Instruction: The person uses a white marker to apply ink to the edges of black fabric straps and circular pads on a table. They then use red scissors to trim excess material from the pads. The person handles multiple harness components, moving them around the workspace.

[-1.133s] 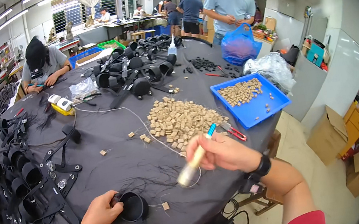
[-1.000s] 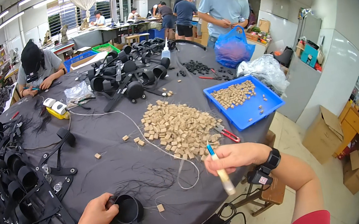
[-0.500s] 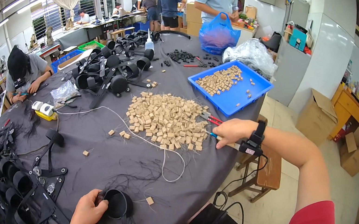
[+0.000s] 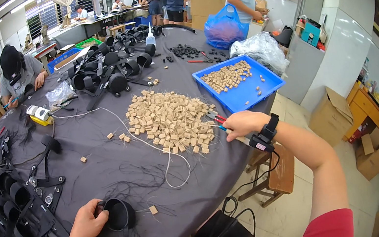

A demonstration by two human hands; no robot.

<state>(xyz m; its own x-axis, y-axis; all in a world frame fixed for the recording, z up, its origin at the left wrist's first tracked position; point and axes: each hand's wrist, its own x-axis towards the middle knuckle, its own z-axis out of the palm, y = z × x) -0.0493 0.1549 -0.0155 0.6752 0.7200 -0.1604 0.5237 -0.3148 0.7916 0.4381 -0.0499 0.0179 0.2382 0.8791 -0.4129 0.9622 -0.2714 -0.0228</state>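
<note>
My left hand (image 4: 87, 223) is closed on the edge of a black strap loop (image 4: 121, 213) at the near left of the table, its thumb toward the opening. A small tan block (image 4: 153, 209) with thin threads lies just right of the loop. At the right table edge my right hand (image 4: 248, 123) is closed around a slim, pale-handled tool (image 4: 238, 137) with a blue part near its front. Its tip points at a heap of tan blocks (image 4: 165, 122) trailing threads. Red-handled pliers (image 4: 219, 117) lie beside my right fingers.
A blue tray (image 4: 264, 90) with more tan pieces stands beyond my right hand. Black straps (image 4: 19, 200) line the left; others (image 4: 113, 73) pile up farther back. A white cord (image 4: 117, 117) runs from a power strip (image 4: 39, 112). A co-worker (image 4: 19, 76) sits far left; a stool (image 4: 282, 171) stands right.
The whole view has shifted slightly, so the table things appear a little higher and to the left. Both hands keep their grips; the strap loop has turned slightly.
</note>
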